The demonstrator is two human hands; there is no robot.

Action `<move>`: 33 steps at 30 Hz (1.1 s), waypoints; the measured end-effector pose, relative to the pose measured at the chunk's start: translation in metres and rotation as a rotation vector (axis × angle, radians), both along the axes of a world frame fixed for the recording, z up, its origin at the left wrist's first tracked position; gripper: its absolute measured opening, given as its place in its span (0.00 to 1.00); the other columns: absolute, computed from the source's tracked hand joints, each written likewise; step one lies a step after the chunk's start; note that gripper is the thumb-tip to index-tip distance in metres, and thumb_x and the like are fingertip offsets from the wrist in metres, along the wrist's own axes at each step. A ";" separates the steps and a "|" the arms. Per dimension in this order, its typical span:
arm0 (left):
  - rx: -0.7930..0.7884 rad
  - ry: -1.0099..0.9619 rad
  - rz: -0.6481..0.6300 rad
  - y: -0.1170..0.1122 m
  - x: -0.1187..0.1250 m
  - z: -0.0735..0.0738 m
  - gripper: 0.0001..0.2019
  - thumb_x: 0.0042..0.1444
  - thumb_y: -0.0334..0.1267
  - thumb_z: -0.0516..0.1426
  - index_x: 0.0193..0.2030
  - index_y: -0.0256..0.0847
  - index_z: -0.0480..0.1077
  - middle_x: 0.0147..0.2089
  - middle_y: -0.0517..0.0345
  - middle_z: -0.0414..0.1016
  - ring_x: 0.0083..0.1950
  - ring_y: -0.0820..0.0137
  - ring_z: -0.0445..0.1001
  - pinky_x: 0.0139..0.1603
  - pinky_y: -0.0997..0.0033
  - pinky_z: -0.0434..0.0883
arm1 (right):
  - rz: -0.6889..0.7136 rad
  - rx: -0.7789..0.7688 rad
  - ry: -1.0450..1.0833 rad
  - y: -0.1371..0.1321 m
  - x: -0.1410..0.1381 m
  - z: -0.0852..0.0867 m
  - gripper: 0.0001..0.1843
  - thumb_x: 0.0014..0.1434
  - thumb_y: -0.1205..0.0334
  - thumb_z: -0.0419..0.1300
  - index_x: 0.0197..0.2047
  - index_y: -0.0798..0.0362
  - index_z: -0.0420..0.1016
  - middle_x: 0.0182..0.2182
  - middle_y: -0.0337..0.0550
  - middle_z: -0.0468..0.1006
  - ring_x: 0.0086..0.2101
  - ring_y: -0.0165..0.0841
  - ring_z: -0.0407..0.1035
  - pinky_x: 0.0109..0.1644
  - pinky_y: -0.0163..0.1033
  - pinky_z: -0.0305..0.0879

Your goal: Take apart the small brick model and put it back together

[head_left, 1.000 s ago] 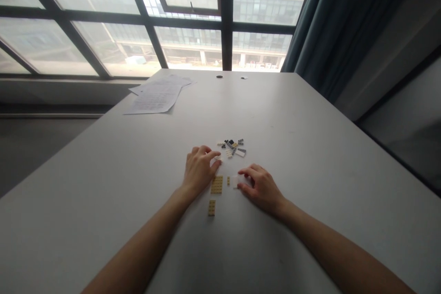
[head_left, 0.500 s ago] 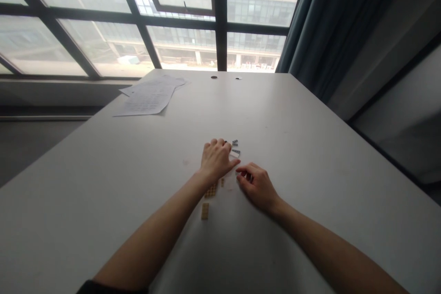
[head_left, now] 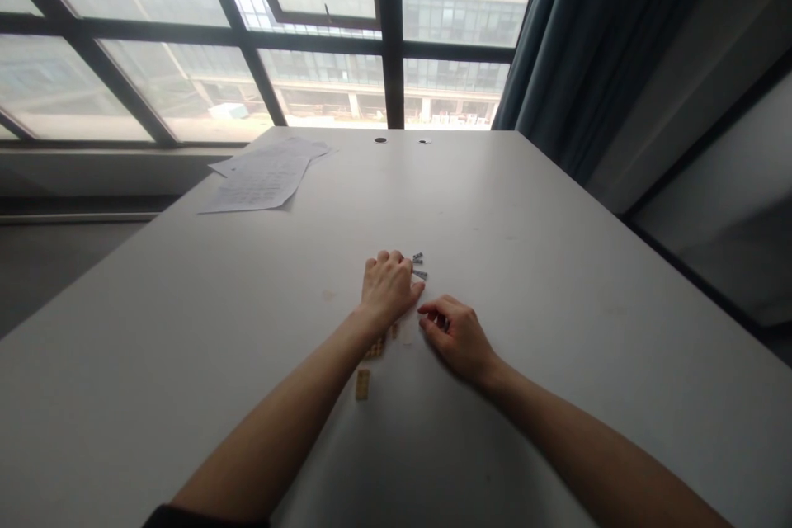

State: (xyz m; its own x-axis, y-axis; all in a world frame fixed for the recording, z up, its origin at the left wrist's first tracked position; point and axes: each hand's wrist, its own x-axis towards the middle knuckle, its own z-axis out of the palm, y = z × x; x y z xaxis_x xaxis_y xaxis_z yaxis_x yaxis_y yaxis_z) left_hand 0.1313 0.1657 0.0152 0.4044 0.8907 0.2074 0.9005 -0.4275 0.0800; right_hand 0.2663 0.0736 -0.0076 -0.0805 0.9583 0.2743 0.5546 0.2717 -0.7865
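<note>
While the left hand [head_left: 388,287] lies over the brick pile [head_left: 420,273], the right hand [head_left: 456,336] sits curled just right of it.
One second ago the left hand lay nearer and further left, with the whole pile exposed; it now rests palm down on the pile, fingers drawn together, and only a few grey pieces show at its far right edge. Whether it grips a piece cannot be told. The right hand has stayed in place on the surface [head_left: 557,280], fingers bent inward and thumb close to forefinger; any piece between them is hidden. A white piece [head_left: 407,335] lies between the two wrists. The tan plate [head_left: 374,347] is now partly covered by the left forearm, and the small tan brick [head_left: 362,384] lies just near of it. Papers [head_left: 256,181] remain at the far left.
</note>
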 end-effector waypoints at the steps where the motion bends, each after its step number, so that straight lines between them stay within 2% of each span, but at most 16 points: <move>1: -0.004 0.001 0.002 0.001 0.000 0.000 0.14 0.54 0.47 0.56 0.40 0.40 0.74 0.44 0.47 0.73 0.50 0.55 0.66 0.49 0.56 0.61 | 0.001 0.000 0.001 0.000 0.000 -0.001 0.06 0.57 0.68 0.59 0.38 0.53 0.76 0.30 0.38 0.73 0.28 0.29 0.66 0.36 0.34 0.64; 14: 0.001 0.001 -0.071 0.008 -0.005 0.003 0.14 0.53 0.46 0.57 0.42 0.42 0.74 0.45 0.49 0.72 0.50 0.56 0.66 0.50 0.57 0.62 | 0.007 -0.003 -0.012 0.001 0.000 0.000 0.06 0.57 0.67 0.59 0.38 0.53 0.77 0.29 0.38 0.73 0.28 0.29 0.67 0.37 0.34 0.64; 22: -0.003 -0.030 -0.116 0.013 -0.003 0.003 0.10 0.52 0.44 0.58 0.36 0.41 0.76 0.44 0.49 0.73 0.49 0.56 0.67 0.49 0.57 0.64 | 0.011 -0.003 -0.006 0.001 0.001 -0.002 0.07 0.57 0.67 0.59 0.38 0.53 0.77 0.29 0.39 0.74 0.29 0.30 0.67 0.37 0.35 0.63; 27: 0.057 -0.157 -0.136 -0.009 -0.009 0.010 0.11 0.54 0.44 0.58 0.40 0.41 0.75 0.46 0.52 0.74 0.50 0.58 0.67 0.51 0.57 0.63 | -0.072 0.009 0.129 0.003 0.001 -0.005 0.09 0.59 0.64 0.58 0.43 0.54 0.74 0.31 0.39 0.74 0.28 0.29 0.66 0.36 0.35 0.63; 30: 0.148 -0.296 -0.180 -0.032 -0.015 0.012 0.10 0.54 0.42 0.60 0.39 0.39 0.74 0.44 0.52 0.77 0.48 0.59 0.69 0.51 0.58 0.64 | -0.145 -0.012 0.242 0.004 0.001 -0.005 0.10 0.61 0.57 0.56 0.41 0.54 0.72 0.30 0.39 0.74 0.27 0.29 0.65 0.33 0.34 0.62; 33: 0.228 -0.366 -0.247 -0.051 -0.020 0.012 0.09 0.54 0.40 0.61 0.38 0.38 0.73 0.41 0.52 0.78 0.45 0.60 0.70 0.48 0.59 0.65 | -0.129 -0.028 0.335 0.005 0.001 -0.005 0.12 0.62 0.55 0.54 0.39 0.54 0.71 0.29 0.38 0.74 0.28 0.30 0.66 0.34 0.34 0.62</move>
State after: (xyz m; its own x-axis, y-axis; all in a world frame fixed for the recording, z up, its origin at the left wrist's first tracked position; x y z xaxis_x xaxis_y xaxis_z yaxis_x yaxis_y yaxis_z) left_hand 0.1118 0.1148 0.0268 0.4617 0.6930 0.5537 0.7006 -0.6678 0.2515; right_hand 0.2676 0.0783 -0.0126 0.1313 0.9621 0.2390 0.2933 0.1925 -0.9364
